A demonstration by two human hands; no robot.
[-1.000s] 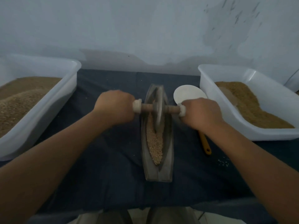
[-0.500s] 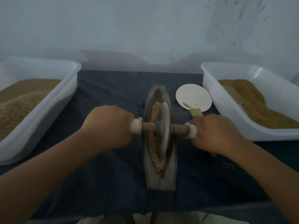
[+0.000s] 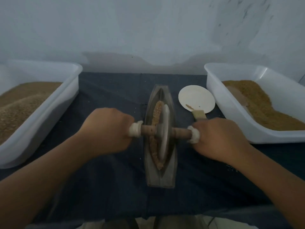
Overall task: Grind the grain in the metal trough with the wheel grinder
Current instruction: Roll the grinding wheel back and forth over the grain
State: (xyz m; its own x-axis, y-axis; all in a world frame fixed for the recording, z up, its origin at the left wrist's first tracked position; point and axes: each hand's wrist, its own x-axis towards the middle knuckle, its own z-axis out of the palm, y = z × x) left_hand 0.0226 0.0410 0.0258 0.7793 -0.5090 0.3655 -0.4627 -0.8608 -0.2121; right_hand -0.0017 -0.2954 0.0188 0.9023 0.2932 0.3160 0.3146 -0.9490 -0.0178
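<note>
Rolled nearer: wheel grinder (image 3: 164, 131) in trough (image 3: 160, 179) (amid grain (image 3: 157, 109)), left hand (image 3: 107, 129), right hand (image 3: 219, 139) gripping it.

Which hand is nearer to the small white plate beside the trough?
Right. The right hand, on the wheel grinder, is close on the near side of the white plate; the left hand is across the trough from it.

cloth (image 3: 105, 187) dark blue | tubs (image 3: 49, 103) white | grain (image 3: 156, 123) tan | trough (image 3: 172, 162) grey
</note>
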